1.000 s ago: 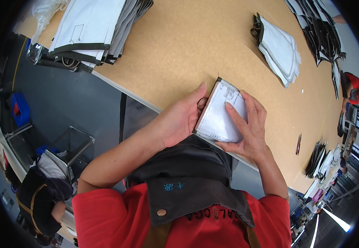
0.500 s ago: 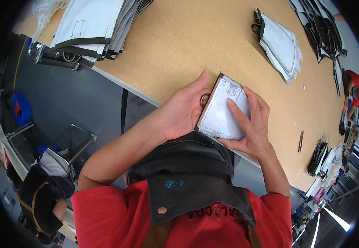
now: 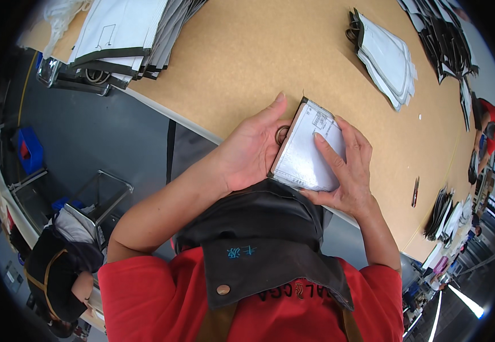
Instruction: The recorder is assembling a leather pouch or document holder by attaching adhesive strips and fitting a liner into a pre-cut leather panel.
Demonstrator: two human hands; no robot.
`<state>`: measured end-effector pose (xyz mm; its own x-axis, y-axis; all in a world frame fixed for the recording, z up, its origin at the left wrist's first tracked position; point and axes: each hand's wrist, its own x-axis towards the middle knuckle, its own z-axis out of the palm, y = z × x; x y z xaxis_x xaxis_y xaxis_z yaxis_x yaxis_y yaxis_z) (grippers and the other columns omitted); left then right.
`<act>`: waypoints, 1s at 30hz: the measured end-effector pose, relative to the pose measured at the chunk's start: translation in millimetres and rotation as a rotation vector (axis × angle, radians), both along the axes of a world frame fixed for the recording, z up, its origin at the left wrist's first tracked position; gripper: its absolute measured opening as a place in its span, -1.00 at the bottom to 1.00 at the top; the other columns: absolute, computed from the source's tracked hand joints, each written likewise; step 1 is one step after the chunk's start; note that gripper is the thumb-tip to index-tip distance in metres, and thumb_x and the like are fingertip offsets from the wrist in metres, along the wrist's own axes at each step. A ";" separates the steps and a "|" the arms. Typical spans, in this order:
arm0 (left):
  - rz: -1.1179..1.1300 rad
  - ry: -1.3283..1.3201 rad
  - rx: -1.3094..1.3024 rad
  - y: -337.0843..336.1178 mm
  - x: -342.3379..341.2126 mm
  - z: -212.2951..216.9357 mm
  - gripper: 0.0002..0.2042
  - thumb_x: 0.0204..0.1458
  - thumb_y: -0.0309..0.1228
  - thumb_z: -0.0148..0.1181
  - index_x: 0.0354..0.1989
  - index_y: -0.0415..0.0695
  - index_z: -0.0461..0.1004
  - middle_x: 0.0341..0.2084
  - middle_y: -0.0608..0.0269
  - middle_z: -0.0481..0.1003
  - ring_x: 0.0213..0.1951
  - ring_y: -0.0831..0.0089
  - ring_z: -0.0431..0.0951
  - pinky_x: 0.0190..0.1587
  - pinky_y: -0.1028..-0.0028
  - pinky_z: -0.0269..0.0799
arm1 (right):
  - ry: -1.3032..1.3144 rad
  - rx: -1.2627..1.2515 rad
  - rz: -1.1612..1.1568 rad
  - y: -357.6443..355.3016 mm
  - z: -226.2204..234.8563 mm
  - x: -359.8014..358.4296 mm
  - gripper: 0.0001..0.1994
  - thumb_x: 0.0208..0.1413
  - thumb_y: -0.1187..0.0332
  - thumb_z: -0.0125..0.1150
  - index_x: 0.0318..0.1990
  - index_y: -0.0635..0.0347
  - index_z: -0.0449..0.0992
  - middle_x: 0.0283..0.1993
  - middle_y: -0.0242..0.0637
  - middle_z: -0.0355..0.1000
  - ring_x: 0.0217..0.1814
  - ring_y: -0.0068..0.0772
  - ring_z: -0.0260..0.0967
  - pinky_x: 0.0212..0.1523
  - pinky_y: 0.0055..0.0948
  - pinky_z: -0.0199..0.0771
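White and stiff-looking, the flat panel piece [image 3: 307,151] sits upright between your two hands, just above the dark apron [image 3: 259,228] at your chest. Your left hand [image 3: 247,151] clamps its dark-bound edge, thumb stretched up along it, a metal ring [image 3: 281,135] peeking out by the fingers — that grip looks meant to steady it. Your right hand [image 3: 344,168] lies spread flat across the face, index finger pressing the middle, likely smoothing it. A small pale rectangular label with dark print sits near the panel's top corner. Beyond your right hand, a stack of similar white pieces [image 3: 387,57] rests on the tan tabletop [image 3: 247,51] — another pile [image 3: 128,34] lies well beyond your left.
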<state>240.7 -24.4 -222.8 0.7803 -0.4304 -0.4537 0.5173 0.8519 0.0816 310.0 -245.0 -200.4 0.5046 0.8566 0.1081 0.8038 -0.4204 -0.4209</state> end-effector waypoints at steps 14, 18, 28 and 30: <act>-0.040 0.023 0.024 0.5 3.5 1.8 -0.45 0.23 0.12 -0.06 0.06 -0.15 0.42 -0.07 0.19 0.50 -0.04 0.42 0.55 0.03 0.35 0.50 | -0.028 -0.010 0.019 -0.2 1.0 -2.7 -0.10 -0.52 -0.02 0.56 0.19 -0.06 0.48 0.35 0.09 0.09 0.24 0.12 0.12 0.14 -0.01 0.11; -0.027 0.022 0.035 -4.4 4.8 3.0 -0.49 0.26 0.04 -0.05 0.10 -0.16 0.39 -0.04 0.14 0.48 -0.01 0.36 0.54 0.07 0.29 0.48 | -0.062 -0.006 0.051 -0.6 4.1 -0.9 -0.15 -0.44 -0.05 0.51 0.19 -0.07 0.48 0.33 0.10 0.12 0.23 0.11 0.13 0.13 0.00 0.10; -0.124 -0.201 0.193 -4.7 -1.1 9.8 -0.46 0.17 -0.53 0.10 0.34 -0.19 0.13 0.18 0.10 0.33 0.20 0.28 0.39 0.21 0.25 0.38 | -0.087 0.035 0.071 -3.0 4.9 0.0 -0.19 -0.34 -0.09 0.46 0.20 -0.09 0.45 0.31 0.12 0.13 0.24 0.11 0.14 0.14 0.03 0.10; -0.111 -0.216 0.211 -5.9 -1.6 9.8 -0.47 0.20 -0.50 0.09 0.34 -0.18 0.13 0.19 0.11 0.32 0.21 0.29 0.38 0.21 0.25 0.38 | -0.089 0.049 0.070 -3.3 3.7 -0.8 -0.18 -0.36 -0.08 0.47 0.20 -0.08 0.45 0.32 0.11 0.13 0.24 0.11 0.14 0.14 0.03 0.10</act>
<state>239.1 -30.3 -213.0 0.8217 -0.4325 -0.3711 0.5578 0.7438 0.3683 309.1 -248.3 -196.7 0.4299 0.8820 0.1930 0.8658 -0.3422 -0.3652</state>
